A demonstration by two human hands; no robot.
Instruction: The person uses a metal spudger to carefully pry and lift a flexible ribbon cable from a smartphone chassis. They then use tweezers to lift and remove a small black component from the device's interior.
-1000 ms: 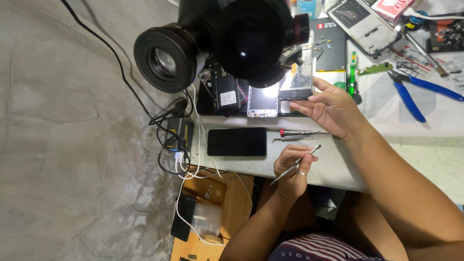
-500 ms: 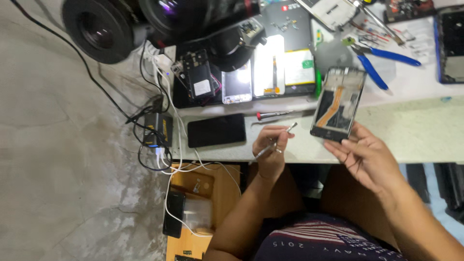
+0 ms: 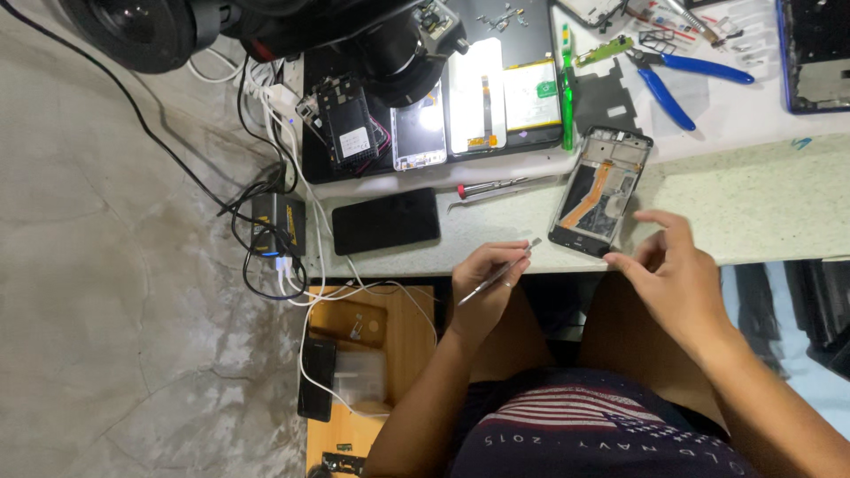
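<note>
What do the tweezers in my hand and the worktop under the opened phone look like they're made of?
The tweezers in the left hand look like bare metal: thin, silvery, with a slight shine. The worktop looks like pale speckled stone or laminate with a smooth matt face; which one is unclear. The opened phone lies on it.

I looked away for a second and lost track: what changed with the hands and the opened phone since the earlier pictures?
The opened phone frame, held up in the right hand half a second ago, now lies flat on the white table; that hand has let go and hovers beside its lower edge. The left hand still holds the tweezers. The black phone and red-tipped screwdriver stayed put.
</note>
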